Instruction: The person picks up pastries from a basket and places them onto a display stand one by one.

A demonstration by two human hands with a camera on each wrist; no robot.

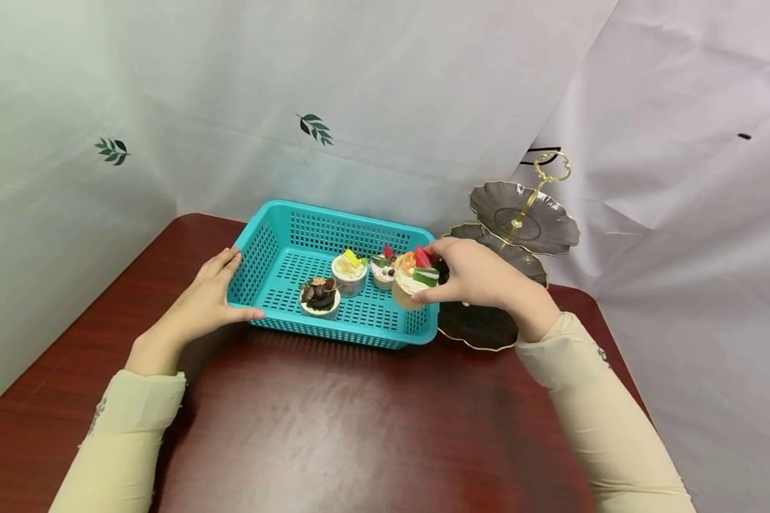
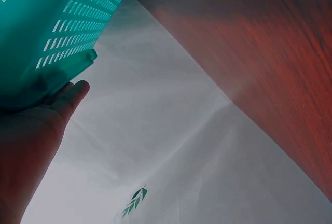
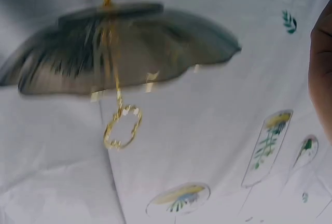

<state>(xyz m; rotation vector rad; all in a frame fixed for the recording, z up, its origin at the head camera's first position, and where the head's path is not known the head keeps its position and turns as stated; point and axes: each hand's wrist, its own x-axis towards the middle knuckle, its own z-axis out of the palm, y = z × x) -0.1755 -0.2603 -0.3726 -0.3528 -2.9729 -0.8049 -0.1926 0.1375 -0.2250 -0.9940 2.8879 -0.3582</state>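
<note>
My right hand point(image 1: 475, 274) pinches a cupcake point(image 1: 406, 292) topped with cream and red, orange and green fruit pieces. It holds the cupcake over the right end of a turquoise plastic basket point(image 1: 334, 329). Spread at the basket's front left corner, my left hand point(image 1: 199, 303) has its fingers along the left rim and its thumb at the front rim. Inside the basket sit a chocolate-topped cupcake point(image 1: 319, 296), a yellow-topped one point(image 1: 349, 271) and a pink-and-white one point(image 1: 381, 271), partly hidden by the held cupcake.
A dark tiered stand point(image 1: 526, 221) with gold edges and a gold ring handle point(image 1: 552, 167) rises just right of the basket, its lower plates partly behind my right hand. A pale leaf-patterned cloth point(image 1: 359, 107) hangs behind the reddish-brown table point(image 1: 359, 420).
</note>
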